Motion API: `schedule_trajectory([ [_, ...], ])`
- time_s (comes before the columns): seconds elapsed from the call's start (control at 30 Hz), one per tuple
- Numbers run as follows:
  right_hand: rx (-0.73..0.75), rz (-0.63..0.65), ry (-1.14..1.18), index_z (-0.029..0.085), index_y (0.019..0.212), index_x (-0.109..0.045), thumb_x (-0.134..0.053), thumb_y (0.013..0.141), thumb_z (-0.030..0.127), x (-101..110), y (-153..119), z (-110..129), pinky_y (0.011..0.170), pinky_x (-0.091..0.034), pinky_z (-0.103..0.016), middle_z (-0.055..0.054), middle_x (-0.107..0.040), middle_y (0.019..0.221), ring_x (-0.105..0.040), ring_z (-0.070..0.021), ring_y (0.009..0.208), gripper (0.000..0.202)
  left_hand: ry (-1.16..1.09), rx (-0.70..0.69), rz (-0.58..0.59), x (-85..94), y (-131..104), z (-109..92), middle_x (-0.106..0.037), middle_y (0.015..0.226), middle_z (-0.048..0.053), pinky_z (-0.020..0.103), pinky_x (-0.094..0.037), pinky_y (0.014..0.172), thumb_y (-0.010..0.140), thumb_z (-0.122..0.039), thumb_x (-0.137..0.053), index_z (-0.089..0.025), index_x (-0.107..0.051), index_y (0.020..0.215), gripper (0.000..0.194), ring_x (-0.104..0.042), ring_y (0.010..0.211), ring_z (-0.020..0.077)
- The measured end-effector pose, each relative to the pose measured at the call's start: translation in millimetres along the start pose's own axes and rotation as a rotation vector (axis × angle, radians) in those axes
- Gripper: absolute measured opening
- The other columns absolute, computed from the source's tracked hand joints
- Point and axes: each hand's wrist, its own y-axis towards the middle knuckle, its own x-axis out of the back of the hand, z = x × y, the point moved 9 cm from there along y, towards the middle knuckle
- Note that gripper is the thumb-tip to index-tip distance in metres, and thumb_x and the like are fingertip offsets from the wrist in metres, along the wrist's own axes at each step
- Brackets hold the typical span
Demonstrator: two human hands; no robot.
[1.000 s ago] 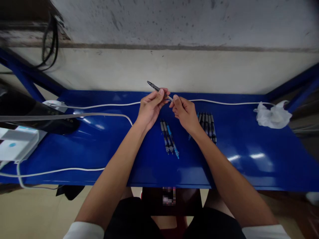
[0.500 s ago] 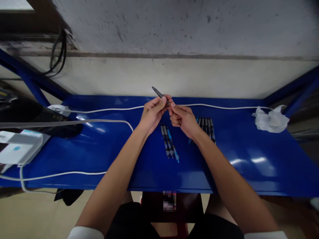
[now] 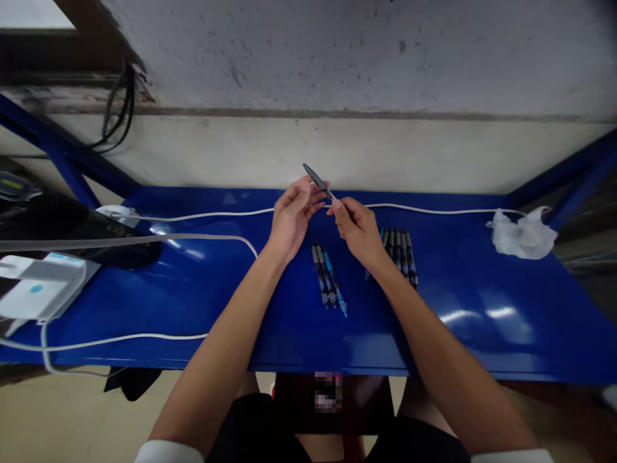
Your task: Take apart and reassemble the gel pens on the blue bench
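A dark grey pen slants over the back of the blue table, its dark end up and to the left. My right hand pinches its lower end between thumb and fingers. Beside the pen's upper part is my left hand, its fingers spread and loosened behind the barrel. Between my forearms lie two grey-and-black pens and one light blue pen. A row of several grey-and-black pens rests to the right, partly covered by my right hand and wrist.
A crumpled clear plastic bag lies at the right. At the left are a black cylindrical object, a white adapter and white cables. A wall stands behind the table, with blue frame bars at both sides.
The fingers of my left hand have loosened from the pen and spread apart. My right hand still pinches the pen, which has shifted slightly to the right.
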Motion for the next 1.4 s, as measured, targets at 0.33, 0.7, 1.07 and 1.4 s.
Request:
schedule_trajectory([
  [0.33, -0.087, 0.048, 0.064, 0.023, 0.083, -0.069, -0.063, 0.102, 0.077, -7.4, -3.2, -0.8, 0.054, -0.030, -0.030, 0.007, -0.039, 0.061, -0.031, -0.0122, 0.054, 0.058, 0.024, -0.039, 0.060, -9.3, -3.6, -6.8, -0.085, 0.119, 0.009, 0.036, -0.062, 0.104, 0.098, -0.043, -0.086, -0.022, -0.079, 0.116, 0.028, -0.081, 0.115, 0.0236],
  [0.7, 0.029, -0.099, -0.069, 0.026, 0.093, -0.067, -0.069, 0.102, 0.068, 5.4, -5.9, 9.8, 0.062, -0.038, -0.030, -0.001, -0.055, 0.082, -0.047, -0.0175, 0.073, 0.043, -0.019, -0.011, -0.054, 1.0, -2.0, 3.5, -0.084, 0.106, 0.003, 0.033, -0.061, 0.100, 0.091, -0.037, -0.092, -0.025, -0.076, 0.097, 0.021, -0.080, 0.106, 0.0191],
  [1.07, -0.391, 0.197, 0.484, 0.023, 0.086, -0.068, -0.076, 0.094, 0.077, -25.9, -5.6, -18.1, 0.047, -0.022, -0.027, 0.012, -0.019, 0.063, -0.013, -0.0096, 0.052, 0.055, -0.042, 0.004, 0.043, -9.3, -3.8, -1.7, -0.083, 0.127, 0.008, 0.041, -0.057, 0.116, 0.092, -0.041, -0.091, -0.026, -0.080, 0.121, 0.034, -0.071, 0.139, 0.0290],
  [1.4, 0.010, -0.118, 0.044, 0.026, 0.096, -0.070, -0.082, 0.096, 0.062, 3.9, -6.1, 9.3, 0.062, -0.041, -0.027, 0.000, -0.060, 0.086, -0.049, -0.0157, 0.076, 0.038, -0.023, -0.029, -0.060, 6.5, -1.9, 5.1, -0.084, 0.109, 0.003, 0.032, -0.059, 0.102, 0.090, -0.035, -0.092, -0.025, -0.081, 0.096, 0.016, -0.080, 0.105, 0.0175],
])
